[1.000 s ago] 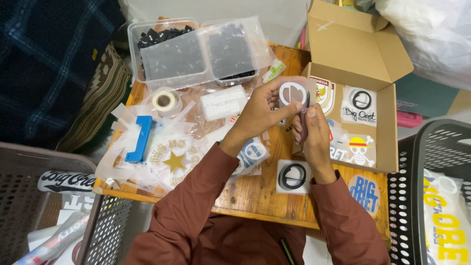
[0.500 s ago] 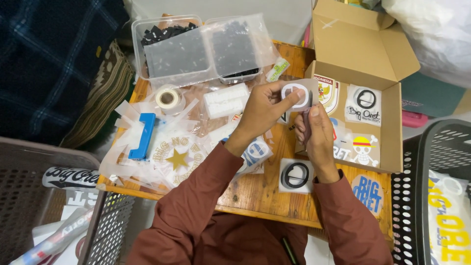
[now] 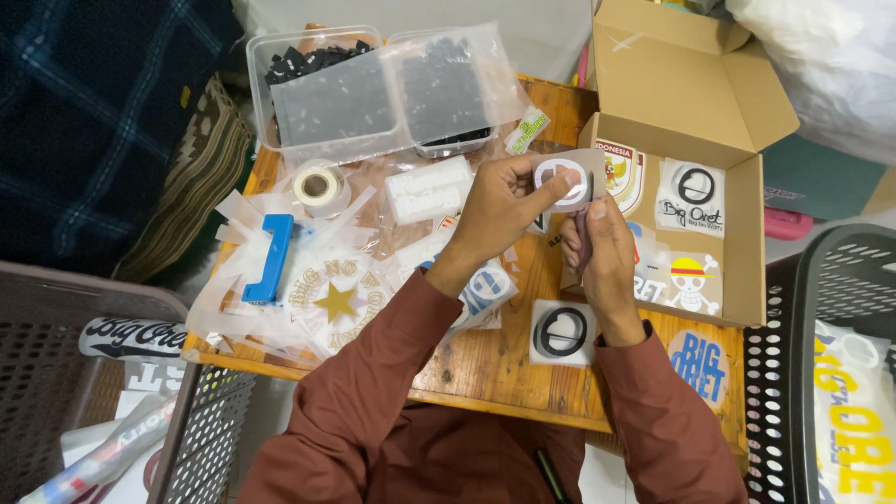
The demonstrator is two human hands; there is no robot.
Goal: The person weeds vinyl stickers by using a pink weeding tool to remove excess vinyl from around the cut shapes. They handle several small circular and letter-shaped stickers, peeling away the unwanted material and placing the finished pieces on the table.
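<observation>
White backing paper with a black ring sticker (image 3: 563,179) is held above the wooden table (image 3: 485,359), just left of an open cardboard box (image 3: 737,233). Left hand (image 3: 495,210) pinches its edge with closed fingers; right hand (image 3: 597,245) grips its lower edge from below. It looks like the peeling stage; separating the layers calls for a fingertip under a corner.

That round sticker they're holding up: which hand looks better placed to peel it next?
Probably the right hand. The left hand already grips the round sticker, its thumb across the face, so it steadies the piece. The right hand's fingers sit just under the lower edge, free to pick at it.
</observation>
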